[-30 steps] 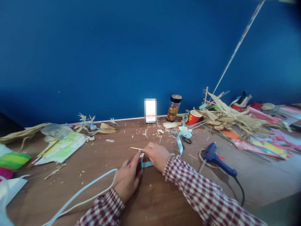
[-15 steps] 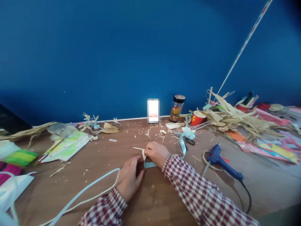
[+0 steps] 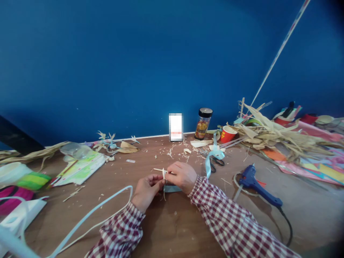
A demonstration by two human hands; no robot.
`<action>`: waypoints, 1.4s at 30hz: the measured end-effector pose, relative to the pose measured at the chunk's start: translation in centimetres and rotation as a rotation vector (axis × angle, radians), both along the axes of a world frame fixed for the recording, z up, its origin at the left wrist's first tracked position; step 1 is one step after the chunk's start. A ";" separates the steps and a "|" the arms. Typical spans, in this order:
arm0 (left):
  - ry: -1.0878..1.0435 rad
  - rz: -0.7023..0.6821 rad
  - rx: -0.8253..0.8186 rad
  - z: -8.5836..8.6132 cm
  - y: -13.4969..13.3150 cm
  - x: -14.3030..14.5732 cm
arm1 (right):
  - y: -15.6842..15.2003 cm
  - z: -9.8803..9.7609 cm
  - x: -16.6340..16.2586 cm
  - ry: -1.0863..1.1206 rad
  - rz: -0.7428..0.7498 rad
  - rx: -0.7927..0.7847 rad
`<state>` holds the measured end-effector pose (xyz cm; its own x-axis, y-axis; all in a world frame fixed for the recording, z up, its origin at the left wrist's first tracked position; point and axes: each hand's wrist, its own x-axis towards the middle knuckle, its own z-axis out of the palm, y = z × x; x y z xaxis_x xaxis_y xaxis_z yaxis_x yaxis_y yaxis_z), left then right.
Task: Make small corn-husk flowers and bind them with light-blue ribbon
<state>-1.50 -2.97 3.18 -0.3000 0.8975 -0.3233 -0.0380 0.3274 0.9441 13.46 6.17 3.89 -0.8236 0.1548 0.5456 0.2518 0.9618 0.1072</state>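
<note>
Between my hands a small pale husk piece (image 3: 164,174) stands upright, with thin strands dangling beneath it. My left hand (image 3: 146,190) pinches its lower end between thumb and fingertips. From the other side, my right hand (image 3: 183,176) grips its upper part with curled fingers. A thin pale stick (image 3: 158,169) pokes out to the left, just behind the husk piece; where its right end goes is hidden. Light blue ribbon (image 3: 172,189) passes below my right hand, and a longer curl of blue ribbon (image 3: 208,166) rises beyond that wrist.
At the right lies a blue glue gun (image 3: 258,186) with its cord. Farther back are scissors (image 3: 219,162), a red paper cup (image 3: 228,134), a lidded jar (image 3: 202,124) and heaped corn husks (image 3: 263,130). A white cable (image 3: 94,216) loops beside my left wrist. Pale scraps litter the tabletop.
My left hand has risen slightly, and its thumb and fingers have closed together on the husk piece. My right hand stays nearly in place. The whole view has shifted a little.
</note>
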 end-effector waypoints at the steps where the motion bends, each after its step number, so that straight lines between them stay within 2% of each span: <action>1: -0.017 0.002 -0.023 0.2 0.0 0.1 | 0.0 0.0 0.0 0.005 0.002 0.005; 7: -0.025 -0.002 -0.087 0.8 0.1 0.2 | -0.2 0.0 0.2 0.024 -0.004 0.023; 13: -0.023 -0.025 -0.090 -0.1 0.5 0.0 | -0.3 0.1 0.1 0.020 0.002 -0.020; 16: -0.046 -0.043 -0.066 -0.2 0.5 0.0 | -0.6 0.2 0.2 0.067 -0.004 -0.171; 20: -0.167 -0.067 -0.047 0.2 0.1 -0.2 | -1.3 0.2 0.5 0.212 -0.183 -0.550; 24: -0.226 -0.086 -0.045 0.6 -0.5 -0.5 | -2.0 -0.1 0.8 0.058 -0.155 -0.775; 28: -0.279 -0.097 -0.038 0.6 -0.8 -0.7 | -2.2 -0.2 0.9 -0.085 -0.109 -0.880; 33: -0.276 -0.078 -0.031 0.1 -0.8 -0.8 | -1.9 -0.8 0.9 -0.085 -0.103 -1.023; 37: -0.194 -0.115 -0.054 0.0 -0.7 -0.7 | -1.7 -0.9 1.1 -0.086 -0.072 -1.079; 42: 0.010 -0.185 -0.040 -0.2 -0.7 -0.3 | -1.8 -0.6 1.1 -0.077 -0.091 -1.081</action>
